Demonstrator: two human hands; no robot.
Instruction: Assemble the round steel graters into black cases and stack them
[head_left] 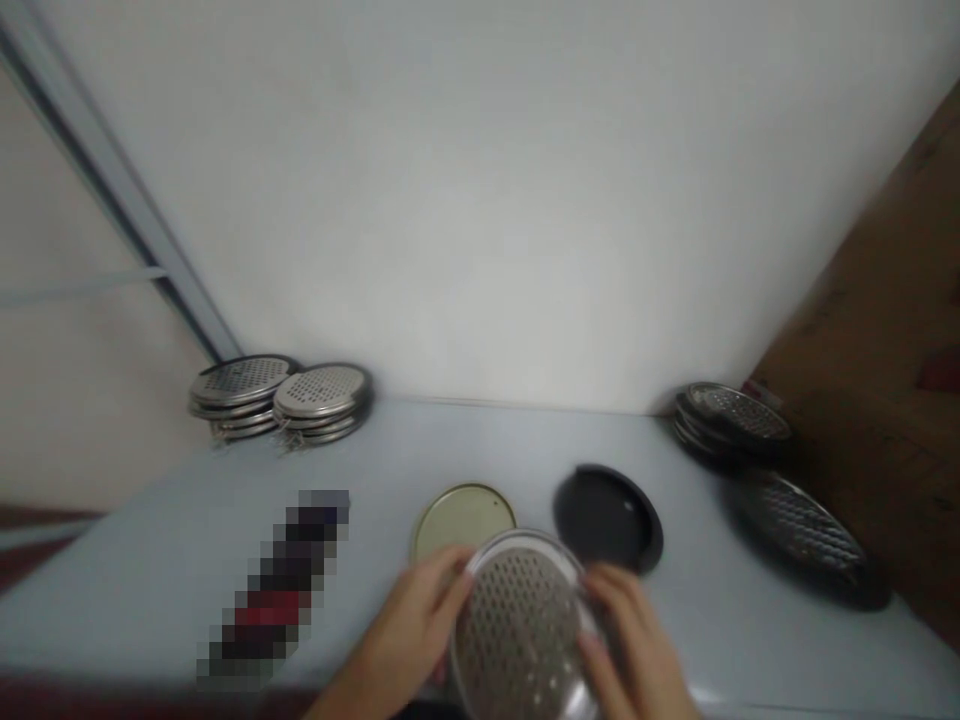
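Observation:
A round metal grater disc (517, 630) with many small holes is held tilted at the table's front edge. My left hand (416, 625) grips its left rim, thumb and fingers closed on it. On the opposite rim my right hand (630, 640) is closed too, its fingers slightly blurred. Just behind the disc lies a round gold-coloured lid or plate (461, 515), partly covered by it. To the right of that rests a round black tray-like piece (604, 520) with a raised rim.
Two stacks of perforated metal discs (244, 380) (322, 390) stand at the back left. More graters (739, 410) are piled at the back right, with another grater (802, 525) in front. A pixelated patch covers something at left. A white wall (510, 200) rises behind the table (375, 570).

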